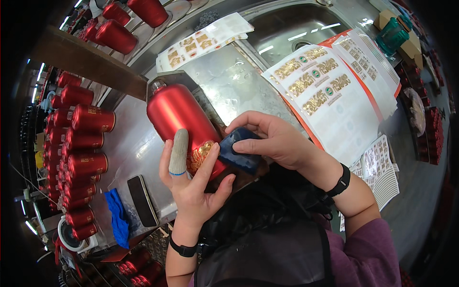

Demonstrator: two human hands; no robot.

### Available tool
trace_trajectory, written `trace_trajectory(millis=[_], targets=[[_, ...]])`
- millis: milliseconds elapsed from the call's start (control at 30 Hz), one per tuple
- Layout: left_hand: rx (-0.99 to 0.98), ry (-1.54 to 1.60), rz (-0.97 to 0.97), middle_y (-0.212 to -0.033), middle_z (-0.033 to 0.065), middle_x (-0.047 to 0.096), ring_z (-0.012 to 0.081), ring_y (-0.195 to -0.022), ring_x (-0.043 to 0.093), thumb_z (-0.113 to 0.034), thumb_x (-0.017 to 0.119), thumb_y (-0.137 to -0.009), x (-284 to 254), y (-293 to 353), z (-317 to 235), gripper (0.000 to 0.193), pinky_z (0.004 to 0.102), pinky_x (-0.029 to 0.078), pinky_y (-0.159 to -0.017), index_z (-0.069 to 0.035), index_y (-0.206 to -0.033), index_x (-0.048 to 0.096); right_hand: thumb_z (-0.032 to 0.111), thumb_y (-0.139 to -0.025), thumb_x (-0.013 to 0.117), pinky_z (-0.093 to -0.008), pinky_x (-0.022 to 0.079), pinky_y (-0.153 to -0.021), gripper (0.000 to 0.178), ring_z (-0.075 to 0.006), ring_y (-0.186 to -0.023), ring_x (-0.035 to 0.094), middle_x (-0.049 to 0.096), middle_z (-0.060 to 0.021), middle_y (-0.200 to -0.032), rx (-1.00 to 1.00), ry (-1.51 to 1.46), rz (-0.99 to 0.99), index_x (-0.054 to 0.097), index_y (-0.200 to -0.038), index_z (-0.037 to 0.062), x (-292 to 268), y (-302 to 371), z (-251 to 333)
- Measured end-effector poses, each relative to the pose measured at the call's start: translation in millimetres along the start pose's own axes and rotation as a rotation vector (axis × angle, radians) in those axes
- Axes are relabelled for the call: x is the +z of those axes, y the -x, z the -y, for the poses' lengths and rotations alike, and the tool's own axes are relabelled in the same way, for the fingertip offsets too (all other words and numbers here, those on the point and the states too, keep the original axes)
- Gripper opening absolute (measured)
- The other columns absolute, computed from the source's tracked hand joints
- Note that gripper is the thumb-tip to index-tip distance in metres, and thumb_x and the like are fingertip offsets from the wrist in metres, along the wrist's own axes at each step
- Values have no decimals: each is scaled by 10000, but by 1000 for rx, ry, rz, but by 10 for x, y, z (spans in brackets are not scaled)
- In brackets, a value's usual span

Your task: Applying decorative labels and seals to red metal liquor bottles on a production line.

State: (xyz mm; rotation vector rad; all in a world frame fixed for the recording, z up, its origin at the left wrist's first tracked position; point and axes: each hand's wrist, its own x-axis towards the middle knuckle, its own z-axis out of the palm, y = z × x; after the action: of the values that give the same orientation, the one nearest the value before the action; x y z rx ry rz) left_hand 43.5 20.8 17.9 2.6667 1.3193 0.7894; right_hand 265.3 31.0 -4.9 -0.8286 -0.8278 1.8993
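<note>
A glossy red bottle (178, 115) lies tilted in a dark cradle (173, 77), its clear neck pointing to the far left. Near its lower end sits a gold raised decal (201, 155). My left hand (193, 189) is open, fingers spread against the bottle beside the decal; one finger wears a knitted grey finger cover (180, 150) with a blue edge. My right hand (275, 138) grips a dark blue, flat rectangular block (239, 152) between thumb and fingers. The block is next to the decal, by my left fingertip; whether it touches the bottle is hard to tell.
Sheets of gold decals (313, 83) lie on an orange-red folder at right, beside a metal sink (287, 28). More decal sheets (205, 43) lie beyond the bottle. Rows of red bottles (91, 138), a phone (142, 201) and a blue cloth (116, 217) are at left.
</note>
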Motion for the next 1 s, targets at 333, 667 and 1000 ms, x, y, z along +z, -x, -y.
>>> trace_trajectory(millis=[333, 667, 1000], targets=[[-9, -5, 1, -1470, 261, 433, 442, -1379, 318, -352, 773, -770, 9, 4, 8, 503, 484, 269, -1126, -159, -1229, 704, 86, -913, 685, -259, 504, -886, 335, -112, -1019, 612, 636, -63, -1089, -13, 18, -15, 565, -1217, 13, -23, -40, -42], [-36, 18, -53, -1456, 247, 451, 429, -1392, 306, -372, 750, -799, -56, 20, 96, 466, 497, 269, -1129, -154, -1210, 714, 63, -905, 675, -224, 494, -850, 346, -90, -976, 617, 659, -48, -1049, -15, 50, -208, 584, -1236, 23, -115, 31, 66], [-29, -92, -59, -1457, 246, 449, 419, -1393, 306, -383, 745, -812, -70, 3, 57, 426, 493, 268, -1130, -169, -1181, 732, 109, -909, 682, -224, 500, -784, 351, -88, -924, 604, 652, -63, -1028, -131, 114, -250, 575, -1227, 7, -43, 19, 61]])
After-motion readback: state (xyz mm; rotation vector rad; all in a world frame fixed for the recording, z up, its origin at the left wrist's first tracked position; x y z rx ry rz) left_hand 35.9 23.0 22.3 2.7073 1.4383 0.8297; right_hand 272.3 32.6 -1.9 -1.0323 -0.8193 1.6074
